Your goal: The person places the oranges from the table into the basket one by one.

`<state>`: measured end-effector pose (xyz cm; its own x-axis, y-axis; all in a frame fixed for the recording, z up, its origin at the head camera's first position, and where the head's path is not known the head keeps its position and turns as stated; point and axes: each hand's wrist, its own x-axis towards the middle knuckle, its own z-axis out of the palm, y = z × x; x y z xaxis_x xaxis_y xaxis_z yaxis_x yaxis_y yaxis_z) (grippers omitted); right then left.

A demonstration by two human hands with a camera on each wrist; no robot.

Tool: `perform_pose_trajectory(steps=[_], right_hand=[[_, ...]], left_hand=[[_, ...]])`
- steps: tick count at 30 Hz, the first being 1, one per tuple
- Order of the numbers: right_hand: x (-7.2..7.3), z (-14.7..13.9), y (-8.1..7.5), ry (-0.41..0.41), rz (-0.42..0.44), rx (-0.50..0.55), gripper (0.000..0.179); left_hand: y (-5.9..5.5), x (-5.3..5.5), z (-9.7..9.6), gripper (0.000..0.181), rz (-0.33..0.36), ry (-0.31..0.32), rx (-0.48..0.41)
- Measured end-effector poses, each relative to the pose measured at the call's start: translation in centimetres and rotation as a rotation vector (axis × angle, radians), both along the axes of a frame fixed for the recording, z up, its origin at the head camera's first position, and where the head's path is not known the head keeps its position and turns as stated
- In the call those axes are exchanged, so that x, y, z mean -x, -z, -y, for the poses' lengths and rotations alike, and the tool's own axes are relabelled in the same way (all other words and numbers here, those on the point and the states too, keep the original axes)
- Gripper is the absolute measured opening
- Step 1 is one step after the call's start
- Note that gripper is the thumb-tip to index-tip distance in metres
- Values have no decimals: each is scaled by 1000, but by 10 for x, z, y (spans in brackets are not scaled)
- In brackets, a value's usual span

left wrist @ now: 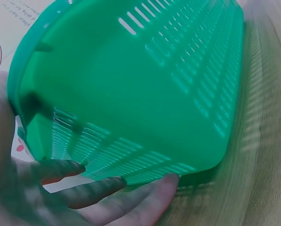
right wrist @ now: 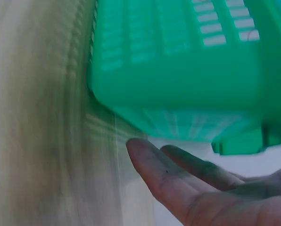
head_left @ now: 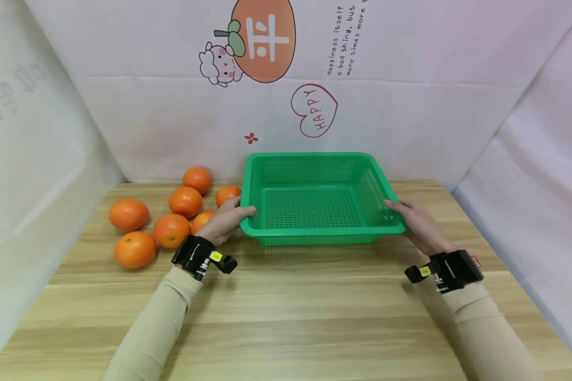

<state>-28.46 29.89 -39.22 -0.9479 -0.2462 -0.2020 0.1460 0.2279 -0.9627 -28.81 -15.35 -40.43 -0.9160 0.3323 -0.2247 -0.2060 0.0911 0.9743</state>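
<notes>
A green plastic basket (head_left: 314,231) with slotted walls and a mesh floor holds nothing inside. My left hand (head_left: 225,219) grips its left end, thumb over the rim. On the opposite end, my right hand (head_left: 421,225) holds the rim with the thumb on top. In the left wrist view, the fingers (left wrist: 145,200) of that hand reach along the outside of the basket wall. The right wrist view shows fingertips (right wrist: 138,148) close under the basket's outer side, which stands near the wooden tabletop.
Several oranges (head_left: 128,214) lie in a group on the left of the wooden table (head_left: 286,312), some right beside my left hand. A white printed cloth (head_left: 171,116) rises behind the table, and white sheets hang at both sides.
</notes>
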Motion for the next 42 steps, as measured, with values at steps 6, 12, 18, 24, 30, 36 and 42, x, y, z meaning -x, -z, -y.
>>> perform_pose_trajectory(steps=[6, 12, 18, 24, 30, 36, 42], right_hand=[[15, -13, -2, -94, 58, 80, 80], [34, -14, 5, -139, 84, 153, 79], [41, -15, 18, -126, 99, 216, 64], [44, -14, 20, -153, 55, 232, 61], [48, -11, 13, -169, 32, 185, 64], [50, -8, 11, -184, 16, 182, 69], [47, -13, 17, -189, 16, 212, 67]], left_hand=[[-1, 1, -1, 68, -21, 13, -5], [1, 0, -3, 64, -7, -6, -17], [7, 0, -5, 66, 18, -6, -33], [5, 2, -2, 64, 1, -23, -23], [-5, -1, -3, 61, -57, -55, 78], [-25, -4, -1, 64, -139, -93, 258], [-47, -8, 9, 68, -164, -113, 412]])
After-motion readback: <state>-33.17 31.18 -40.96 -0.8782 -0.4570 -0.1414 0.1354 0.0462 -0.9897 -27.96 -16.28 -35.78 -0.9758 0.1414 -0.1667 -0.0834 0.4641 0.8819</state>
